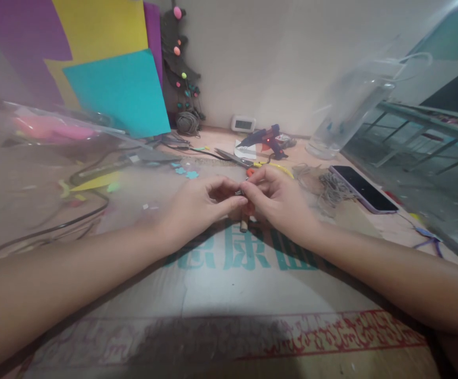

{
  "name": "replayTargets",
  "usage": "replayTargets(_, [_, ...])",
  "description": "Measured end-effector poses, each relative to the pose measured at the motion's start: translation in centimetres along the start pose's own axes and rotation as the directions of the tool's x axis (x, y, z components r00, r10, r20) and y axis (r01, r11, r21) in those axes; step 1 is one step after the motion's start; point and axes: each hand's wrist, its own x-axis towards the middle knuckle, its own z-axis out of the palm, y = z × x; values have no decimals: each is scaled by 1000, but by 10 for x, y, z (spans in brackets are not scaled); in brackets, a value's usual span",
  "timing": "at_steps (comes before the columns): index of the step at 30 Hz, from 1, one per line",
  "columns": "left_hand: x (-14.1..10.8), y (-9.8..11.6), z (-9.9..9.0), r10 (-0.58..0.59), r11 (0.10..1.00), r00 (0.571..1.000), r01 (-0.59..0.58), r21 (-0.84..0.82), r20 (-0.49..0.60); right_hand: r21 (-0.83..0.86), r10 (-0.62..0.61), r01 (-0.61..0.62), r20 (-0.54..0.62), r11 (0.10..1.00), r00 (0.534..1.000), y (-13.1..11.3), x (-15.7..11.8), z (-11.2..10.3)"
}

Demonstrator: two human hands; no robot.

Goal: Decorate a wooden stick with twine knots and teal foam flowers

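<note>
My left hand and my right hand meet at the middle, fingertips pinched together on something small and dark that the fingers mostly hide. Below the fingers, a short brown stick-like piece shows its end; whether it is part of the held thing I cannot tell. Just behind my right fingers lie scissors with grey blades and a yellow handle. A bit of orange peeks out beside the right index finger. Under both hands is a sheet printed with green characters.
A hot glue gun with a red light rests at the back, near a small white digital clock. To the right are tangled twine, a phone and a clear plastic jug. Blue paper flowers, a black cable and coloured sheets are leftward.
</note>
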Motion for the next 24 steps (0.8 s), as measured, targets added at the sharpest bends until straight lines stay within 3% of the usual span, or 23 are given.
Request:
replayTargets(7, [1, -1, 0, 77, 993, 997, -74, 93, -25, 54, -6, 4, 42, 999, 999, -2, 0, 0])
replayTargets(15, [1, -4, -1, 64, 997, 998, -65, 41, 30, 123, -5, -4, 73, 992, 997, 2, -1, -5])
replayTargets(24, [2, -2, -2, 37, 999, 999, -37, 21, -6, 93, -30, 24, 60, 995, 998, 6, 0, -6])
